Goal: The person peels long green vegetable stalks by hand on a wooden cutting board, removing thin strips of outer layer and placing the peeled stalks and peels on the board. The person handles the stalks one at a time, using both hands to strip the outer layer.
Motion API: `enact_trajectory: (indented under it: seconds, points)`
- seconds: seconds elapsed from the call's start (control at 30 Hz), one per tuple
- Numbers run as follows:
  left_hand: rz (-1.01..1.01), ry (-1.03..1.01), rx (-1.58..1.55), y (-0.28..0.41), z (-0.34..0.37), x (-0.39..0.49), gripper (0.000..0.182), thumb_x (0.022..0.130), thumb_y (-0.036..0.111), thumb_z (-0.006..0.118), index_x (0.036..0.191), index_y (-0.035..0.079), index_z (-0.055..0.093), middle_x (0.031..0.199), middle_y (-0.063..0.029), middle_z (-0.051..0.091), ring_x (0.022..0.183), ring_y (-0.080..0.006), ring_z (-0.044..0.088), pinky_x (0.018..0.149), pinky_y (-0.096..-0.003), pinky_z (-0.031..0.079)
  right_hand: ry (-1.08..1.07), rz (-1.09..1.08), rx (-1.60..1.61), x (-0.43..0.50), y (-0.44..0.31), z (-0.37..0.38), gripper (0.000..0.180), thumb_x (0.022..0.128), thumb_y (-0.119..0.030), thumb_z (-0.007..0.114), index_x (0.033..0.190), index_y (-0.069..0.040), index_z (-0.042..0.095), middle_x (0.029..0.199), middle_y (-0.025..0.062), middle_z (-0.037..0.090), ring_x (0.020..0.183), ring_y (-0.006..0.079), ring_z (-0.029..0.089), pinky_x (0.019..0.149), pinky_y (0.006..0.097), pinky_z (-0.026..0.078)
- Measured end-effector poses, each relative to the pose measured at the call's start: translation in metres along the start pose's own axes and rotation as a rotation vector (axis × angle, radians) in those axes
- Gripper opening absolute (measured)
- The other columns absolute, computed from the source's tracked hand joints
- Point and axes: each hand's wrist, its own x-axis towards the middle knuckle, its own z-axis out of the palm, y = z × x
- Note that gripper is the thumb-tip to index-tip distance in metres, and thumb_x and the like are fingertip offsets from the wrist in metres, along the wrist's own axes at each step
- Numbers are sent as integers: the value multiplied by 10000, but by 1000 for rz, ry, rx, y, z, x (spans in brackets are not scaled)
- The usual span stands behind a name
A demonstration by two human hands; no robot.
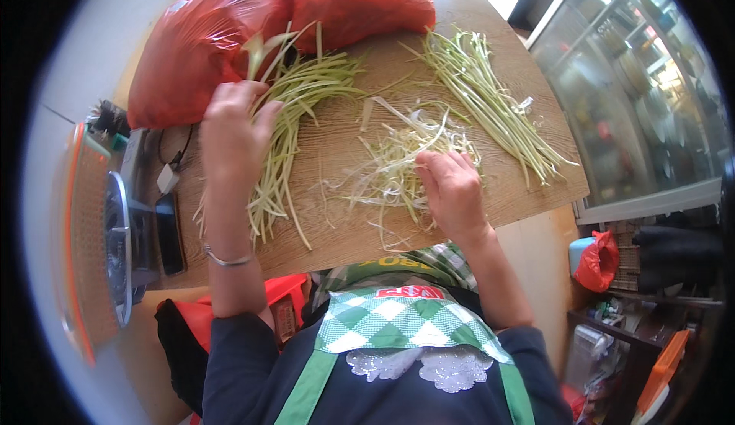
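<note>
My left hand (pixel 236 129) is raised at the left of the wooden table (pixel 339 132), slightly blurred. Its fingers are closed around a pale green stalk (pixel 256 60) whose flat leafy end points up. Below and beside this hand lies a loose heap of long pale green stalks (pixel 287 120). My right hand (pixel 453 189) rests at a tangled pile of thin whitish peelings (pixel 396 166), fingertips pinched together; whether a strip is between them is unclear. To the right, a neater bundle of slender stalks (pixel 482 92) lies slantwise across the board.
Two bulging red plastic bags (pixel 212 40) (pixel 362 3) stand along the far edge. A phone (pixel 170 232) and a white charger (pixel 167 179) lie at the left edge, near an orange-rimmed basket (pixel 86 241). A glass-fronted cabinet (pixel 637 92) stands beyond the right edge.
</note>
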Motion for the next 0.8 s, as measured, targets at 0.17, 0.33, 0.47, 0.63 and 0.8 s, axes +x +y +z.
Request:
enact_trajectory:
  seconds: [0.17, 0.33, 0.47, 0.63, 0.8]
  points:
    - [233, -294, -281, 70, 79, -22, 239, 913, 217, 642, 1038, 17, 682, 1086, -163, 633, 1075, -306, 592, 944, -399, 481, -74, 52, 33, 7, 8, -18, 94, 833, -17, 677, 922, -47, 682, 970, 114, 673, 820, 257, 646, 788, 382, 473]
    - [256, -580, -363, 81, 104, -32, 205, 895, 196, 657, 1027, 46, 699, 1009, -154, 665, 1054, -329, 591, 911, -418, 479, 21, 246, 139, 19, 32, -33, 118, 848, -17, 660, 955, -54, 696, 1020, 127, 667, 885, 293, 660, 794, 386, 524]
    - [316, -475, -231, 75, 89, -28, 170, 885, 186, 665, 946, 32, 706, 994, -148, 663, 1026, -330, 594, 897, -415, 479, 1, 335, -303, 37, 76, -31, 85, 849, -103, 690, 928, -75, 695, 985, 118, 661, 982, 296, 629, 868, 400, 511]
    - [342, -296, -389, 79, 77, -10, 162, 880, 186, 670, 909, 33, 716, 950, -148, 651, 968, -317, 602, 891, -405, 482, -93, 419, -548, 50, 113, -8, 122, 817, -145, 734, 844, -42, 674, 912, 125, 649, 912, 290, 603, 849, 389, 481]
    - [201, -382, -672, 88, 77, 12, 189, 893, 183, 692, 977, 15, 715, 893, -105, 680, 768, -203, 649, 724, -315, 517, 47, 480, -170, 54, 112, -31, 134, 775, -148, 780, 859, -70, 711, 867, 92, 637, 849, 243, 593, 782, 363, 490]
